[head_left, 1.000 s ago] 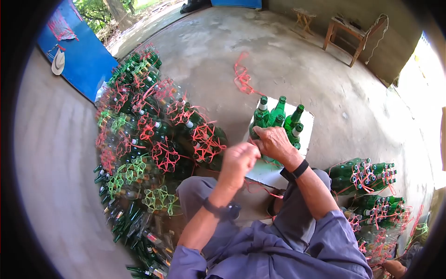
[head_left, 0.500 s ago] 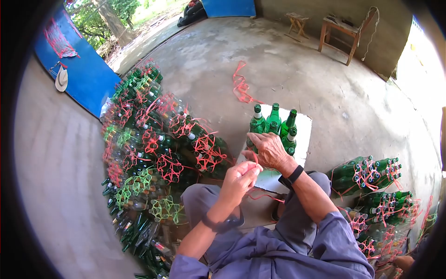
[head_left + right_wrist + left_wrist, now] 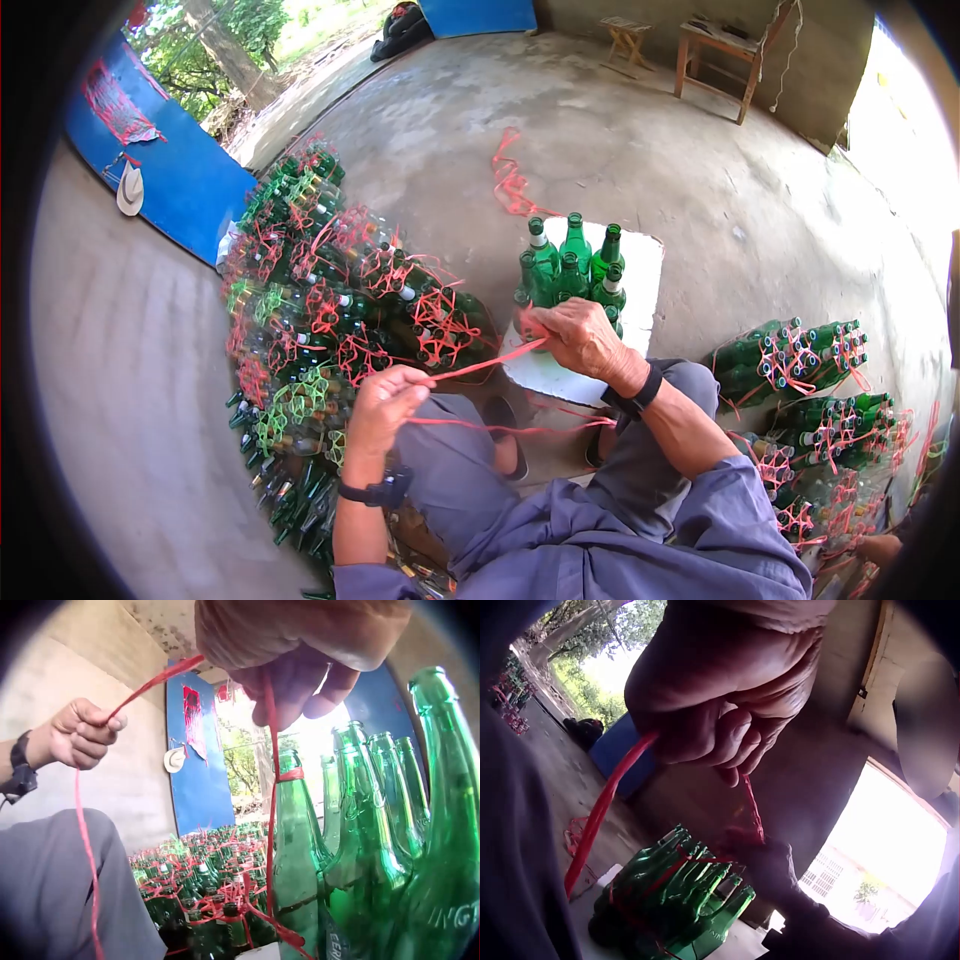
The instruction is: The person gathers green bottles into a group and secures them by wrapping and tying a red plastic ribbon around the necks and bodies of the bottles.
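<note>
Head view puts us over a cluster of green bottles (image 3: 568, 268) standing upright on a white sheet (image 3: 645, 275), which lies on the concrete floor (image 3: 640, 150) just ahead of our knees. Our right hand (image 3: 578, 335) rests against the near side of the cluster, fingers curled and pinching a red string (image 3: 485, 362) beside the bottle necks. Our left hand (image 3: 385, 398) is closed in a fist around the same string and held out to our left, so the length between the 2 hands runs taut. A second length runs lower, across our lap.

Right wrist view shows the string wound round at least 1 neck and crossing low between the bottles. Left wrist view shows red lines over the shoulders of the cluster.

We judge the binding partly done. Some wraps are on, but the necks lack the full criss-cross web seen on the finished bundles nearby, and we see no knot closing the string off. Pulling tight, weaving the remaining necks and tying off look to be what is left for this cluster.

A left stack of tied bundles (image 3: 370, 300) lies packed together in red and green webbing, and a right stack of tied bundles (image 3: 800, 370) lies beside our right knee. A loose red tangle (image 3: 510, 180) lies on the floor beyond the sheet.
</note>
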Demonstrator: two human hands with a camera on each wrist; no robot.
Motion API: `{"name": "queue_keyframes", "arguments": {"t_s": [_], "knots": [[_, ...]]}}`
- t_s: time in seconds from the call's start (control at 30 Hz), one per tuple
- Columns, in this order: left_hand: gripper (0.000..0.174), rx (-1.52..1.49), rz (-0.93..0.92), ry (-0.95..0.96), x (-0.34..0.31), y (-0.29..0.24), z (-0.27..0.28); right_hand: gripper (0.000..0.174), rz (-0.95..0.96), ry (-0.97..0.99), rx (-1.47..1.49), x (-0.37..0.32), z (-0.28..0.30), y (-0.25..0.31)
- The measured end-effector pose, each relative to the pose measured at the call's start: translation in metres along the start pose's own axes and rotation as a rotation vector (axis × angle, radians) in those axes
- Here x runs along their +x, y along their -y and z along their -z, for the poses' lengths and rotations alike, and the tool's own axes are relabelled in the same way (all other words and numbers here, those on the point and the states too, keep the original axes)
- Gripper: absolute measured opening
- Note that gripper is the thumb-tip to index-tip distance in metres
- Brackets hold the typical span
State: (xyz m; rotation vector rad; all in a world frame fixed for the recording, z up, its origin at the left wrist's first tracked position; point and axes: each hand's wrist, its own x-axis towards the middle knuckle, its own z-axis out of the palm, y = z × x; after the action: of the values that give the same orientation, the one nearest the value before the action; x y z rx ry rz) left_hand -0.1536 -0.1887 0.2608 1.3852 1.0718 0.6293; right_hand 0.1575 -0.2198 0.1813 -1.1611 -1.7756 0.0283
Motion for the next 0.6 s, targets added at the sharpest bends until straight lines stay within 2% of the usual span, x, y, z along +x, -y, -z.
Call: {"name": "queue_keyframes", "arguments": {"t_s": [0.1, 0.2, 0.33, 0.4, 0.47, 0.53, 0.57, 0.6], "knots": [[0.011, 0.038, -0.056, -0.019, 0.011, -0.01, 0.029, 0.005, -0.009, 0.14, 0.106, -0.012, 0.009, -0.001], [0.01, 0.08, -0.138, -0.052, 0.021, -0.027, 0.037, 0.005, 0.006, 0.072, 0.171, -0.009, 0.021, 0.011], [0.009, 0.161, -0.18, -0.02, 0.045, -0.039, 0.025, 0.007, -0.025, 0.08, 0.275, -0.018, 0.028, 0.018], [0.008, 0.199, -0.165, 0.028, 0.06, -0.043, 0.007, 0.01, -0.234, 0.222, 0.331, -0.031, 0.032, 0.021], [0.008, 0.321, -0.237, 0.105, 0.078, -0.043, -0.014, 0.011, -0.254, 0.215, 0.335, -0.043, 0.03, 0.019], [0.01, 0.394, -0.341, 0.149, 0.101, -0.04, -0.032, 0.013, -0.451, 0.075, 0.406, -0.052, 0.029, 0.02], [0.01, 0.374, -0.322, 0.17, 0.114, -0.035, -0.038, 0.016, -0.601, 0.038, 0.432, -0.057, 0.031, 0.018], [0.011, 0.459, -0.403, 0.186, 0.123, -0.038, -0.046, 0.018, -0.755, 0.051, 0.327, -0.055, 0.039, 0.019]]}}
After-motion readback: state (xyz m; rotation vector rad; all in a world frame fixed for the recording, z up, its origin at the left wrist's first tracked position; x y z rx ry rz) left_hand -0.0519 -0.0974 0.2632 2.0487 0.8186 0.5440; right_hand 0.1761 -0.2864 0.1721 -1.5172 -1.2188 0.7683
